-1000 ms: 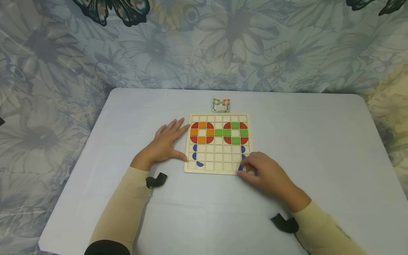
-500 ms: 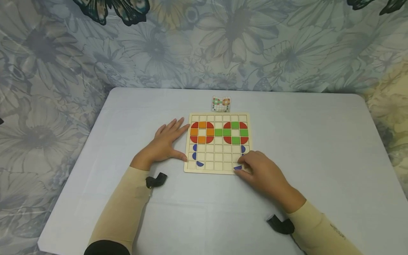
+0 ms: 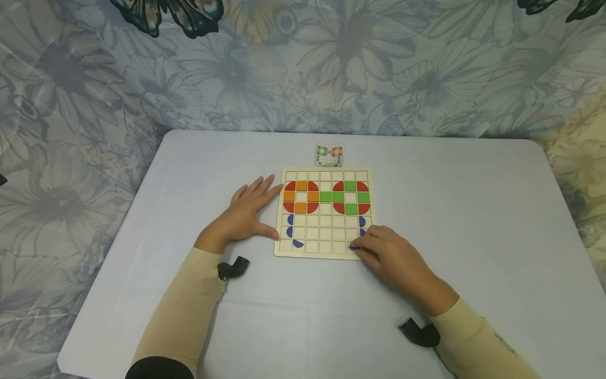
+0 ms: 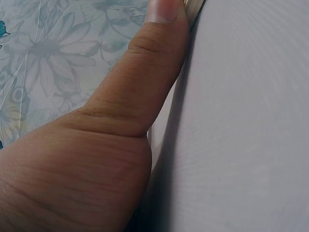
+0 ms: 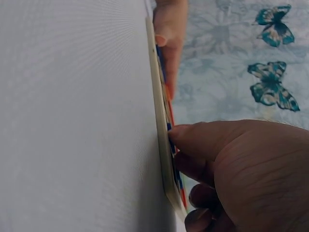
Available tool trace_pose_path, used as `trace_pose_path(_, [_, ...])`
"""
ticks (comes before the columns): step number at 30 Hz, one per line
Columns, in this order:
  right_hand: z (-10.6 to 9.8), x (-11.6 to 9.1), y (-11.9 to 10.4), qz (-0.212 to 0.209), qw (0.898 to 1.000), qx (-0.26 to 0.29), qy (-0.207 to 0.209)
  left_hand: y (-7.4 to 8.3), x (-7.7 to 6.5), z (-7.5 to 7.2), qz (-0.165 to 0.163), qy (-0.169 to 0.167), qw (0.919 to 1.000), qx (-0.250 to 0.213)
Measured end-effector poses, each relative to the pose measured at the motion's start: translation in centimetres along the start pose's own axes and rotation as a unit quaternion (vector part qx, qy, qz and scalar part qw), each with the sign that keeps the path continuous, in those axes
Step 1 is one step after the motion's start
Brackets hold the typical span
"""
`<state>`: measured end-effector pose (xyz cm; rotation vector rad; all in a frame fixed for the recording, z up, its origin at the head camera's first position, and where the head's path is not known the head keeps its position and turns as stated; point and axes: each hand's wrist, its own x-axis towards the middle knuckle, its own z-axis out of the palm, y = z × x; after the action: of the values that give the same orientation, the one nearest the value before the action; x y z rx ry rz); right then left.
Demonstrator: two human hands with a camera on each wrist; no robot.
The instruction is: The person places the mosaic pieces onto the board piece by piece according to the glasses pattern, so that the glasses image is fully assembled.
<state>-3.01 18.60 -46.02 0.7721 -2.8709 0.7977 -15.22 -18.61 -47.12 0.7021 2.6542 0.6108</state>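
A square wooden grid board [image 3: 319, 246] lies flat on the table. Red, orange and green pieces form two rings joined by a green bar across its upper half. Below the left ring sit several blue half-circle pieces [image 3: 298, 243]; more run down the right side. My right hand [image 3: 400, 266] pinches a blue half-circle [image 3: 352, 248] between thumb and fingers at the board's lower right, mostly hidden by the fingertips. My left hand [image 3: 241, 213] lies with spread, straight fingers at the board's left edge, its thumb [image 4: 140, 72] touching that edge.
Behind the board lies a small pattern card [image 3: 329, 155] with a similar coloured design. The white table [image 3: 473, 210] extends to both sides, with flowered fabric [image 3: 355, 68] behind it. Black wrist devices [image 3: 234, 268] sit at both cuffs.
The blue half-circle in my right fingers has turned and shifted slightly left, and the fingertips now cover more of it. My left hand stays in place.
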Motion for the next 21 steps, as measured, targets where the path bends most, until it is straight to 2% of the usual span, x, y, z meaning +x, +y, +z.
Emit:
trace_pose_path(6, [-0.3, 0.0, 0.0, 0.008, 1.0, -0.003, -0.011, 0.0, 0.1, 0.0, -0.001, -0.001, 1.0, 0.003])
trace_pose_path(15, [-0.5, 0.0, 0.6, 0.057, 0.998, 0.006, -0.039, 0.0, 0.1, 0.0, 0.004, -0.003, 1.0, -0.002])
trace_pose_path(18, [-0.7, -0.1, 1.0, 0.064, 0.997, 0.026, -0.033, 0.1, 0.0, -0.1, 0.003, -0.003, 1.0, 0.002])
trace_pose_path(21, [-1.0, -0.3, 2.0, 0.077, 0.996, 0.055, -0.002, 0.1, 0.1, -0.1, 0.002, -0.002, 1.0, 0.003])
